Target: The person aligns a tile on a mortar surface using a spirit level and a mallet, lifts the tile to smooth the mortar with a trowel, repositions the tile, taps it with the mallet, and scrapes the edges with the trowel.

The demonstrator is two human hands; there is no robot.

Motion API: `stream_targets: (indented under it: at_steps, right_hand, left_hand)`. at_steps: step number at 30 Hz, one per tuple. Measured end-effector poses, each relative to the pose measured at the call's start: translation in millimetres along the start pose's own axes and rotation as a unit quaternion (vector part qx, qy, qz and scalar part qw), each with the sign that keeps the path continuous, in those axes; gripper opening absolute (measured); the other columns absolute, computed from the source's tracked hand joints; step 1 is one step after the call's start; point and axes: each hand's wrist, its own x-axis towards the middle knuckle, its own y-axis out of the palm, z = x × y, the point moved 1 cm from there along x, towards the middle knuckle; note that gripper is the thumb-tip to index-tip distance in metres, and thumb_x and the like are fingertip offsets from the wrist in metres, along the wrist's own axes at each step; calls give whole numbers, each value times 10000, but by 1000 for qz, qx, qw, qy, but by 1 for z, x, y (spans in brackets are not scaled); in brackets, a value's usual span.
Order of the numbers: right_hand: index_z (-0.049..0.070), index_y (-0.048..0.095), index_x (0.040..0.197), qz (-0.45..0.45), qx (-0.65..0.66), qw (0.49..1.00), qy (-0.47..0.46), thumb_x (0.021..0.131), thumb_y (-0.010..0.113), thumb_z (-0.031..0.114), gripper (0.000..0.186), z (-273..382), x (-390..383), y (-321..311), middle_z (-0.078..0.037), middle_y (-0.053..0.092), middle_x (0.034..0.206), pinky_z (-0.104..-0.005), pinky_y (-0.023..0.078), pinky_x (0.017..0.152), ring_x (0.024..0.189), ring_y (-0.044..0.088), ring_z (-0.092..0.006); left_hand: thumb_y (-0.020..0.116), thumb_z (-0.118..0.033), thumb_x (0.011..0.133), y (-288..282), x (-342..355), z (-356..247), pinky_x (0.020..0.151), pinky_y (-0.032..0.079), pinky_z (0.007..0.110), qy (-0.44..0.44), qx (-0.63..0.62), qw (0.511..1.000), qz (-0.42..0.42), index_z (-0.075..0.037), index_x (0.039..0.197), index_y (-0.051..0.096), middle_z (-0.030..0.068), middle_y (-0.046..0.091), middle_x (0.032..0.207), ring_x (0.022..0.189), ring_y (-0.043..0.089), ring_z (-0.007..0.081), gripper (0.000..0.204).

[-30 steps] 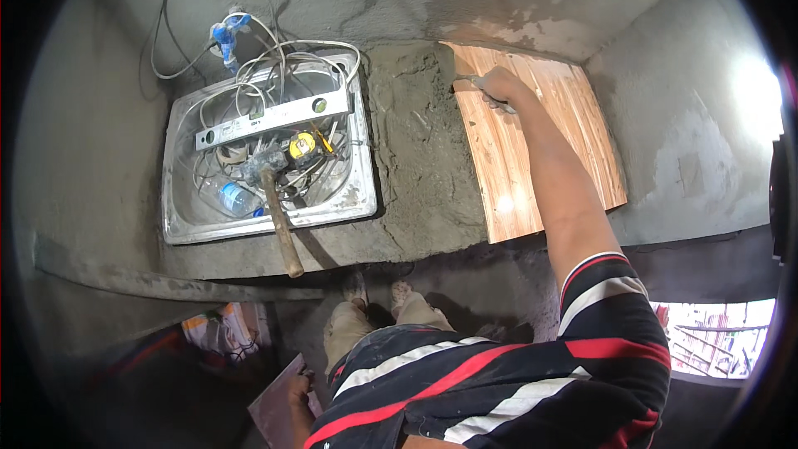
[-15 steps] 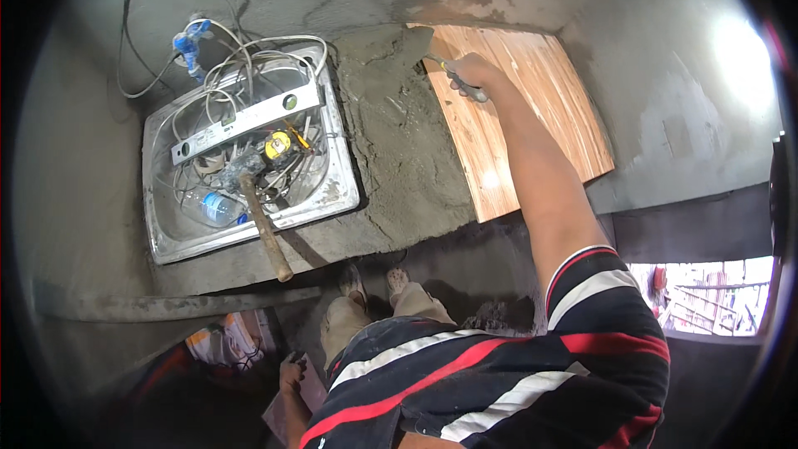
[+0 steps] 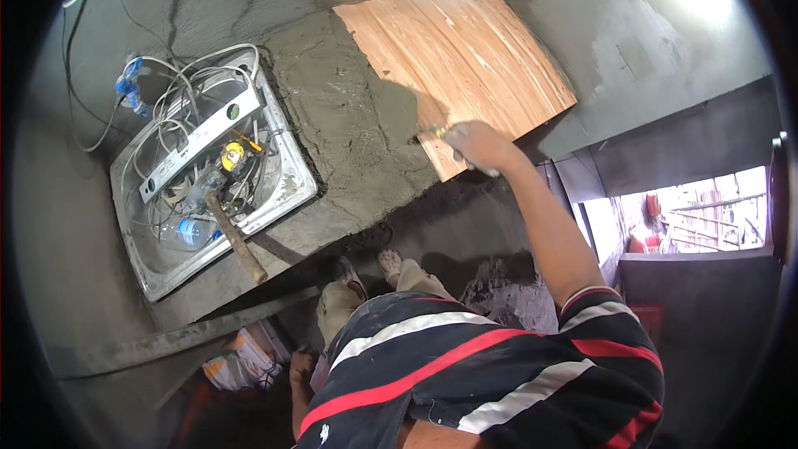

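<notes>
My right hand (image 3: 482,147) is closed round the handle of a trowel (image 3: 437,131). Its blade lies over wet grey mortar (image 3: 332,116) beside the left edge of a wood-patterned tile (image 3: 465,50). The tile rests on the slab at the far right, against the back wall. Low beside my body, my left hand (image 3: 301,364) looks closed. A sliver of a pale, flat thing (image 3: 320,376) shows next to it, mostly hidden by my shirt.
Left on the slab, a sink (image 3: 301,191) holds cables, a spirit level (image 3: 204,143), a yellow tape measure (image 3: 232,155), a plastic bottle (image 3: 189,233) and a hammer (image 3: 235,237) whose handle overhangs the rim. Below lies a white-and-orange bag (image 3: 241,362). A window opening (image 3: 706,212) is at right.
My right hand has drawn the trowel from the tile's far left corner toward its near left corner. The view has swung, shifting sink and tile leftward.
</notes>
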Motion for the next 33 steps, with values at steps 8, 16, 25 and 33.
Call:
stream_targets:
  at_steps: [8,16,25,33]
  right_hand:
    - [-9,643,957,17,35,998,40,1044,543,355,388,-31,-117,29,-97,665,748,-380,511,596,602,621,-184]
    - [-21,668,1042,-77,-74,992,-66,997,622,290,317,-47,-167,31,-286,699,924,-518,523,792,914,671,-486]
    - [-13,620,1291,-131,-154,977,-64,984,650,267,416,-60,-176,65,-274,684,1053,-522,567,827,917,687,-464]
    - [6,636,1299,-101,-181,977,-43,991,633,262,401,-58,-162,82,-265,694,1023,-517,572,819,904,699,-445]
  left_hand:
    - [655,-156,806,-15,38,40,721,580,440,-73,170,979,89,-109,818,671,125,708,843,872,715,333,51]
    - [675,-158,801,-16,70,38,894,602,440,11,228,972,53,-119,895,742,199,774,974,1044,745,341,123]
    - [650,-150,822,-24,79,-13,800,592,413,9,165,985,55,-60,853,708,230,738,961,918,724,400,112]
    - [664,-170,756,-30,87,-34,721,583,464,14,129,991,23,-121,776,681,192,684,928,893,716,369,55]
